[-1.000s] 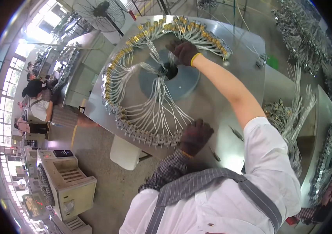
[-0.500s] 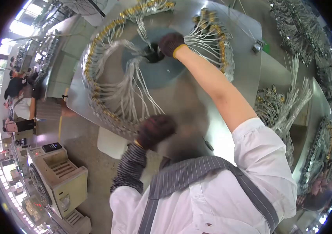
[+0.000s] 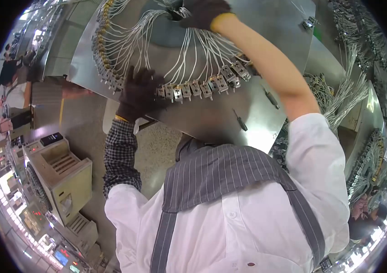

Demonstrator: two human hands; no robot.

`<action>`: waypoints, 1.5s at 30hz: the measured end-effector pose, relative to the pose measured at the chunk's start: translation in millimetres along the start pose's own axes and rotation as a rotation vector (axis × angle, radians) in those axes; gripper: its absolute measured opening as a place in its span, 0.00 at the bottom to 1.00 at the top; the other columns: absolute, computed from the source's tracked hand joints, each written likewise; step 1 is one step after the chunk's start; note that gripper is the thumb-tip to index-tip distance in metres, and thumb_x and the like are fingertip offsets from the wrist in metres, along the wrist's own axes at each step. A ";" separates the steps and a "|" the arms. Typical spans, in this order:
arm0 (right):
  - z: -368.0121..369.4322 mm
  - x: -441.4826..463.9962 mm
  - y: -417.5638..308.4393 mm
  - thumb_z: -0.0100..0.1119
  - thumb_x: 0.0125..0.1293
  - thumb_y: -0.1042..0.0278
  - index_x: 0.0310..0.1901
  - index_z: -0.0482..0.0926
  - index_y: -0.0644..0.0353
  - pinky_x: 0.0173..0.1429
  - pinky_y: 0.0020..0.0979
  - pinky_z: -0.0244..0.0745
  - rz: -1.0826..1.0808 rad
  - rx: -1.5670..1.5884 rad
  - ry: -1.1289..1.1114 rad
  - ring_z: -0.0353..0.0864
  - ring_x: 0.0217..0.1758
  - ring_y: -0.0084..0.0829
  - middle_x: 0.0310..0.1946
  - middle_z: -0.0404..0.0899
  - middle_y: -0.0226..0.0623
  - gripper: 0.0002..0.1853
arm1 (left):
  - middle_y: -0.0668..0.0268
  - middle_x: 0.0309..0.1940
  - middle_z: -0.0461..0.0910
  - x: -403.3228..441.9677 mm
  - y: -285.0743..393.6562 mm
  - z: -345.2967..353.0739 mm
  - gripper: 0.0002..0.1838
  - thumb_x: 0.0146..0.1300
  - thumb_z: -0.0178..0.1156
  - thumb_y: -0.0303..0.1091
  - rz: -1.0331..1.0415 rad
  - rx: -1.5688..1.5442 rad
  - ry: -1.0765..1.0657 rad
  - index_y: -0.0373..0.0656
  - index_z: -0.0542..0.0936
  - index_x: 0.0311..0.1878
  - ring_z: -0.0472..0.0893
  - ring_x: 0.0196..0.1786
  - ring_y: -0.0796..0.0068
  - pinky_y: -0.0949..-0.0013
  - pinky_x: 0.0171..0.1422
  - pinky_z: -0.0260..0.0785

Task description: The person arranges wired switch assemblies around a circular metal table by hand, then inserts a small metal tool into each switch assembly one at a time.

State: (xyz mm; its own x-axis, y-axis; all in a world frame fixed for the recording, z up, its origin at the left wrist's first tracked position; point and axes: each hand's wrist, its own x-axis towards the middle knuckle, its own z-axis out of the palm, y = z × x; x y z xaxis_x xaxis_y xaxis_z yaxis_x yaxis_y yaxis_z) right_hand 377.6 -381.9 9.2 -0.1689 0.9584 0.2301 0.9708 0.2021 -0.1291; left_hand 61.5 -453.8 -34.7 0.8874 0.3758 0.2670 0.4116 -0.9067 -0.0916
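Observation:
My left hand (image 3: 142, 92), in a dark glove, rests on the row of small metal parts (image 3: 193, 89) at the table's near edge, fingers spread. My right hand (image 3: 204, 12), also gloved, is by the hub of the round grey disc (image 3: 168, 34), over a bundle of thin white cables (image 3: 209, 45); its fingertips are hard to make out. The cables fan out from the hub to the metal parts, which lie in an arc. Brass-coloured parts (image 3: 103, 41) line the left side of the arc.
Two dark-handled tools (image 3: 241, 123) (image 3: 271, 98) lie on the metal table (image 3: 216, 116). More cable bundles (image 3: 339, 98) are at the right. A beige machine (image 3: 61, 175) stands at the lower left. Co-workers (image 3: 16, 91) are at the far left; another person (image 3: 368, 218) is at the lower right.
The view has shifted. A bundle of cables and metal parts has come round from the right to the near side of the arc. My left hand has moved left and its fingers have spread.

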 end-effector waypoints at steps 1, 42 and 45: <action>-14.7 -27.7 3.9 0.64 0.54 0.35 0.57 0.78 0.56 0.57 0.47 0.77 -0.036 0.028 -0.059 0.83 0.54 0.47 0.51 0.82 0.49 0.36 | 0.55 0.55 0.78 6.4 2.5 -12.0 0.42 0.43 0.70 0.68 -0.022 0.006 0.007 0.48 0.79 0.56 0.75 0.58 0.56 0.46 0.72 0.59; 22.1 -191.2 -10.9 0.65 0.56 0.35 0.60 0.75 0.51 0.49 0.42 0.76 -0.385 0.057 -0.011 0.80 0.46 0.41 0.43 0.80 0.38 0.36 | 0.60 0.48 0.80 23.0 62.9 39.1 0.40 0.49 0.67 0.66 -0.126 -0.176 0.112 0.48 0.75 0.59 0.81 0.49 0.55 0.54 0.53 0.74; 21.6 -187.1 -17.8 0.65 0.56 0.36 0.60 0.76 0.51 0.49 0.41 0.77 -0.336 0.080 -0.110 0.82 0.44 0.41 0.43 0.81 0.38 0.35 | 0.60 0.44 0.81 33.7 61.7 29.0 0.36 0.53 0.65 0.66 -0.171 -0.159 -0.088 0.48 0.76 0.56 0.83 0.46 0.56 0.55 0.51 0.74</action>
State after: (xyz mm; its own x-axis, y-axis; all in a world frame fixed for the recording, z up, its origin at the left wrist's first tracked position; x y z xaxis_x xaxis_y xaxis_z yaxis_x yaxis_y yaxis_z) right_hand 388.2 -560.5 -52.4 -0.4983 0.8506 0.1677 0.8421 0.5209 -0.1400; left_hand 122.8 -491.5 -59.1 0.8252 0.5354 0.1802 0.5258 -0.8445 0.1014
